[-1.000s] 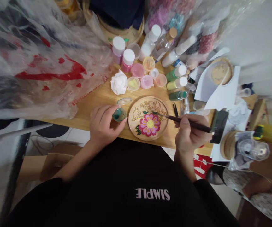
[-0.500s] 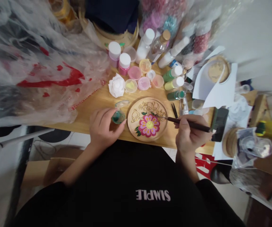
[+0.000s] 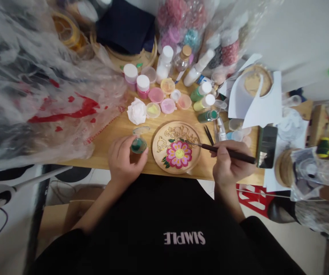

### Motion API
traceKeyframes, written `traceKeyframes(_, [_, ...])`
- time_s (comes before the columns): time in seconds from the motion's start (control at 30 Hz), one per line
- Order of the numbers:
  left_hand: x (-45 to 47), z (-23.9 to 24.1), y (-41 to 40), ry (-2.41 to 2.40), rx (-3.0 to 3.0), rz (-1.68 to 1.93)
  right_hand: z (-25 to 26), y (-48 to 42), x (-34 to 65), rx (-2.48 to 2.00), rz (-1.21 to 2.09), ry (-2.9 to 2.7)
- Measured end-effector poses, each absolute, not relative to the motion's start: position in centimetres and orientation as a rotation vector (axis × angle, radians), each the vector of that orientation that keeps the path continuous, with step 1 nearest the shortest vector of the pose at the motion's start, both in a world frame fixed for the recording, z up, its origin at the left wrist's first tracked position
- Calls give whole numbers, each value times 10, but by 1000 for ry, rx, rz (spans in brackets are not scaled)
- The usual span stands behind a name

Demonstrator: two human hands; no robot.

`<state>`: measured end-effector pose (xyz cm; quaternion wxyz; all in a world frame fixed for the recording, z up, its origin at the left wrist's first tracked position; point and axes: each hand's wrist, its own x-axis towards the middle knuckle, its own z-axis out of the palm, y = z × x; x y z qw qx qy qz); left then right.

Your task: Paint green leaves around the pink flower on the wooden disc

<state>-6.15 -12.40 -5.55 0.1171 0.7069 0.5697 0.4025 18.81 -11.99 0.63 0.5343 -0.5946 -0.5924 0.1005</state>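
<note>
A round wooden disc (image 3: pixel 164 160) lies at the table's near edge, painted with a pink flower and gold outlines. My right hand (image 3: pixel 229 163) is closed on a dark paintbrush (image 3: pixel 224 151) whose tip rests on the disc just right of the flower. My left hand (image 3: pixel 123 160) holds a small pot of green paint (image 3: pixel 138 145) between its fingers, just left of the disc. The pot's clear lid (image 3: pixel 141 130) lies right behind it.
Small cups of pink, yellow and orange paint (image 3: pixel 161 100) and several bottles (image 3: pixel 204 95) stand behind the disc, with a crumpled white tissue (image 3: pixel 136 110). A phone (image 3: pixel 266 146) and tweezers (image 3: pixel 208 134) lie to the right. Crinkled clear plastic (image 3: pixel 44 95) covers the left side.
The view has tilted and the table sits slightly lower and to the left. Both hands keep their holds; the brush tip has moved a little toward the flower.
</note>
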Motion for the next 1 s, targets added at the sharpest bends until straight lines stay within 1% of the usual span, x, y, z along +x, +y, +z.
traceKeyframes(0.1, [-62,-55,-122,1663,2096,1164,9,-115,187,-1358,264,-1216])
traceKeyframes(0.27, [-65,-51,-120,1681,2060,1101,11,-104,194,-1354,495,-748])
traceKeyframes(0.43, [-68,-45,-119,1745,1672,1038,-4,-103,206,-1294,757,-412])
traceKeyframes(0.53, [-71,-39,-112,1701,1556,937,-12,-105,210,-1228,822,-324])
traceKeyframes(0.73, [-76,-33,-97,1676,1623,845,-15,-116,201,-1251,745,-390])
traceKeyframes(1.0, [-83,-52,-97,1676,1813,966,-21,-127,182,-1409,541,-559])
